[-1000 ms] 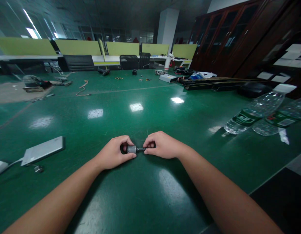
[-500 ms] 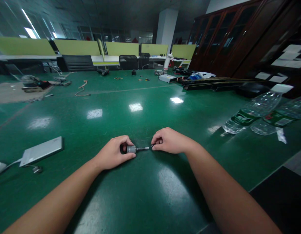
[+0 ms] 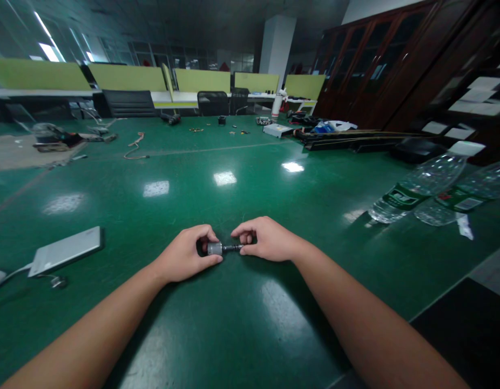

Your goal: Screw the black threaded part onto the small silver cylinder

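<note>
My left hand [image 3: 189, 253] is closed around a silver cylinder with a thin dark shaft [image 3: 215, 248], perhaps a small motor; its rear end is hidden in the palm. The shaft points right, low over the table. At the shaft's right end is a small dark ring-like part [image 3: 236, 247], too small to make out fully. My right hand [image 3: 266, 240] has its thumb and curled fingers at this part, the index finger lifted above it.
A green table [image 3: 185, 194] spreads around both hands. To the left lie a flat silver box [image 3: 67, 251] with a white cable and a small metal piece [image 3: 58, 281]. Two plastic bottles [image 3: 420, 181] stand on the right. Dark rails [image 3: 343, 140] and small parts lie farther back.
My right hand has moved left, bringing the small dark part onto the shaft's end. Its index finger has lifted away from the thumb. The left hand stays nearly still.
</note>
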`<state>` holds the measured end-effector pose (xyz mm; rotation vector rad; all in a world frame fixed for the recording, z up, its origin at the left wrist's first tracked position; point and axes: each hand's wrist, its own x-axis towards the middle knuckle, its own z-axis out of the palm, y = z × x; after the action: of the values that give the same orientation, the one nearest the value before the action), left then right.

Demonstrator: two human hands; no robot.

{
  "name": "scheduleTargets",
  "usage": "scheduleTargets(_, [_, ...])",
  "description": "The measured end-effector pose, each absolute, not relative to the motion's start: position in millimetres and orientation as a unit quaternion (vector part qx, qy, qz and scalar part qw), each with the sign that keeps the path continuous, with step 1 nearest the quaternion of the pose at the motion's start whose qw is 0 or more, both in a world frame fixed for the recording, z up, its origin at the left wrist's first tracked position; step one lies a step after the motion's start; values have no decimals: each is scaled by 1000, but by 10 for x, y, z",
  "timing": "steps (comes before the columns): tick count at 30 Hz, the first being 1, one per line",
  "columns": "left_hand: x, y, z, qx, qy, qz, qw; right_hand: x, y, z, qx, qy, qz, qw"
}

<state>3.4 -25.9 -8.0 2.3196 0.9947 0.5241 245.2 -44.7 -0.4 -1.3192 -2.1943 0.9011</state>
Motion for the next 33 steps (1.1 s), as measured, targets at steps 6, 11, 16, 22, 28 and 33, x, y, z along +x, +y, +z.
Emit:
scheduleTargets(6, [59, -257, -69, 862, 378, 187, 282, 2422, -444, -12, -461, -782, 366, 207])
scheduleTargets(11, [69, -264, -58, 862, 375, 191, 282, 2345, -459, -19, -442, -782, 368, 240])
scheduleTargets(16, [69, -274, -52, 863, 370, 191, 287, 2344, -463, -22, -451, -787, 352, 232])
scheduleTargets(22, [81, -265, -55, 858, 378, 193, 290, 2365, -460, -23, -452, -803, 317, 225])
scheduleTargets(28, [92, -276, -28, 866, 374, 181, 278, 2368, -461, 8, -448, -820, 290, 208])
scheduleTargets(33, [104, -279, -14, 863, 381, 179, 280, 2342, -473, 18, -441, -828, 280, 204])
